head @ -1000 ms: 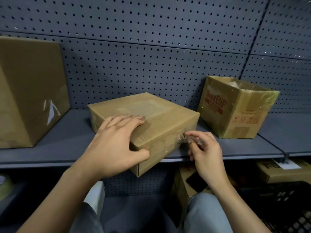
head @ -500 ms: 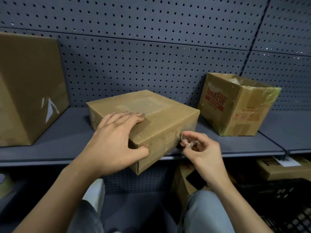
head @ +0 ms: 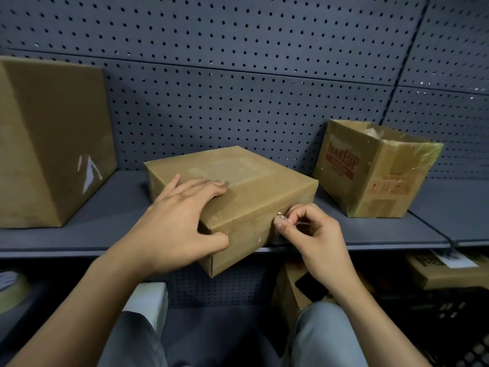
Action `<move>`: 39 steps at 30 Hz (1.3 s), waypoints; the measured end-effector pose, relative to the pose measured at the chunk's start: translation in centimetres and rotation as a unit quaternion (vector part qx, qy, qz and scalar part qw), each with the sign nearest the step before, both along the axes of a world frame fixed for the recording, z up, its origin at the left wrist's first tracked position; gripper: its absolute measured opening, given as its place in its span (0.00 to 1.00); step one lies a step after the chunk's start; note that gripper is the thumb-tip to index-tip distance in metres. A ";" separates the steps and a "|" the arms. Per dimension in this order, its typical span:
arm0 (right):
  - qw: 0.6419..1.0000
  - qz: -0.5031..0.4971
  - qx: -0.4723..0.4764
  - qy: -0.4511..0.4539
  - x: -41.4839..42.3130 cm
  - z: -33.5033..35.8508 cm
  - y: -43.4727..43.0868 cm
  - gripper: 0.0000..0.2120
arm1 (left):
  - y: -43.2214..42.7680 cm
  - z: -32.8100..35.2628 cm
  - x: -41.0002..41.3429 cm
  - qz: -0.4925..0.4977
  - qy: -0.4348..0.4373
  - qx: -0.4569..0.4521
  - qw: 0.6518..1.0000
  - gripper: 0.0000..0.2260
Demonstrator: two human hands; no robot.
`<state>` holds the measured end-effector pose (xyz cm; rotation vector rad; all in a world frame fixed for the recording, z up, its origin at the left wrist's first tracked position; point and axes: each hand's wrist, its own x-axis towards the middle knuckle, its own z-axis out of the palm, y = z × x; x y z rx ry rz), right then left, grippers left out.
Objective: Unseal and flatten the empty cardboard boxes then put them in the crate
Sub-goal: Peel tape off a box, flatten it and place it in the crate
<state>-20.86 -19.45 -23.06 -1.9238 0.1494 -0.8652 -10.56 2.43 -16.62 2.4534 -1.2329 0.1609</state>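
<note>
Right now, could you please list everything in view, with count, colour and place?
flat box: one, brown, taped, shelf middle, corner overhanging the edge
clear tape: one end, at flat box's right face
large box: one, brown, shelf left
printed box: one, brown, red print, open top, shelf right
shelf: one, grey, under perforated panel
lower boxes: two, brown, below right
crate: one, black, bottom right, partly seen
white object: one, below, centre left
left hand: rests on flat box
right hand: pinches clear tape
knees: two, grey trousers, bottom
</note>
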 end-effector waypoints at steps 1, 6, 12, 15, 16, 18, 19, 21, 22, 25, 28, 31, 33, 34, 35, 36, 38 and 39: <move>1.000 0.011 0.013 0.006 0.0 -0.1 0.1 0.10 | 0.0 0.4 -0.3 0.006 0.007 0.013 1.000 0.41; 0.999 0.026 0.035 0.008 0.5 -0.4 0.9 0.08 | -0.9 2.8 -2.4 0.066 0.013 0.098 0.993 0.30; 1.000 0.025 0.017 0.005 1.1 -0.9 1.8 0.12 | -4.5 2.1 -1.7 0.100 -0.054 0.105 0.988 0.33; 1.000 0.008 0.010 0.007 1.0 -0.9 1.2 0.12 | -5.0 1.4 -0.7 0.093 -0.079 0.133 0.984 0.34; 1.000 0.002 0.005 0.006 1.0 -0.9 0.9 0.11 | -4.9 1.4 -0.3 0.085 -0.078 0.141 0.983 0.34; 1.000 -0.009 -0.013 0.004 1.1 -1.0 0.6 0.10 | -4.6 1.3 0.1 0.066 -0.072 0.153 0.983 0.36; 1.000 -0.015 -0.024 0.002 1.1 -1.0 0.4 0.09 | -4.5 1.4 0.2 0.060 -0.069 0.157 0.983 0.36; 0.998 -0.048 -0.044 -0.011 0.8 -0.9 -0.3 0.10 | -4.1 1.5 0.5 0.054 -0.059 0.162 0.984 0.37; 0.996 -0.079 -0.047 -0.020 0.4 -0.8 -1.2 0.11 | -3.8 1.6 0.7 0.052 -0.053 0.164 0.984 0.37; 0.988 -0.154 -0.027 -0.019 -0.8 -0.5 -4.3 0.11 | -3.0 1.8 1.4 0.047 -0.043 0.164 0.984 0.37; 0.982 -0.170 -0.078 0.012 -0.7 -0.4 -4.4 0.14 | -2.8 2.2 1.5 0.047 -0.035 0.155 0.986 0.35; 0.990 -0.129 -0.046 0.040 -0.2 -0.5 -3.3 0.23 | -3.2 2.3 0.9 0.060 -0.041 0.140 0.987 0.33; 0.993 -0.110 0.005 0.040 -0.1 -0.5 -3.4 0.25 | -3.5 2.1 0.4 0.075 -0.047 0.134 0.987 0.32; 0.994 -0.098 0.036 0.037 -0.1 -0.5 -3.4 0.24 | -3.6 1.9 0.3 0.081 -0.050 0.131 0.987 0.31; 0.994 -0.085 0.065 0.034 -0.2 -0.5 -3.4 0.22 | -3.7 1.8 0.2 0.085 -0.053 0.129 0.987 0.31; 0.993 -0.073 0.087 0.034 -0.2 -0.4 -3.3 0.20 | -3.7 1.8 0.2 0.087 -0.057 0.127 0.986 0.31; 0.991 -0.066 0.108 0.041 -0.1 -0.4 -3.3 0.18 | -3.7 1.7 0.2 0.090 -0.066 0.125 0.986 0.30; 0.990 -0.067 0.115 0.045 0.0 -0.5 -3.4 0.19 | -3.7 1.7 0.2 0.091 -0.071 0.125 0.985 0.30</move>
